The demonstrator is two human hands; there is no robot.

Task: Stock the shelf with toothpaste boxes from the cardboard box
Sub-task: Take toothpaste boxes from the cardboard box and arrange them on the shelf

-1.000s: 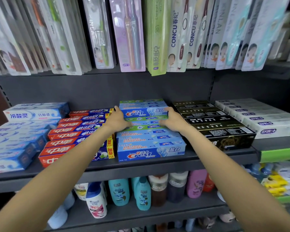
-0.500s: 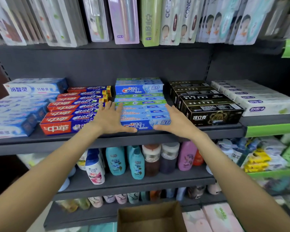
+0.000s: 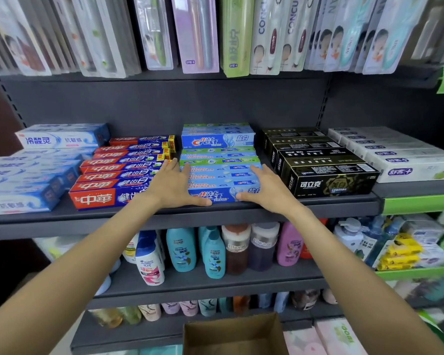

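Two bare hands, one stocking position, listed nearest first.

Cardboard box [image 3: 235, 334]: at 6 o'clock, bottom edge of view, top open, brown inner walls showing; contents cannot be told.

Lower shelves: shampoo bottles [image 3: 210, 252] standing upright in a row, around 6 o'clock below the hands; a further row of bottles beneath, blurred.

Shelf [image 3: 113, 219]: dark grey ledge crossing the view at centre, front lip bare.

Left hand [image 3: 173, 187]: at centre, slightly toward 9 o'clock; fingers spread and flat, palm down, pressed against the left end of the blue toothpaste boxes [image 3: 221, 175], thumb lying along the front face of the nearest box. Nothing enclosed in the grip.

Right hand [image 3: 265, 187]: at centre, slightly toward 3 o'clock; open likewise, palm against the right end of the same row, thumb on the front face. Both hands bracket the row between them.

Blue toothpaste boxes: lying flat in a column running front to back, a taller stack at the rear.

Neighbours: red toothpaste boxes [image 3: 121, 172] just beside at 9 o'clock; black toothpaste boxes [image 3: 318, 162] at 3 o'clock; white toothpaste boxes [image 3: 395, 155] beyond those.

Toothbrush packs [image 3: 198, 34]: hanging at 12 o'clock, farthest.
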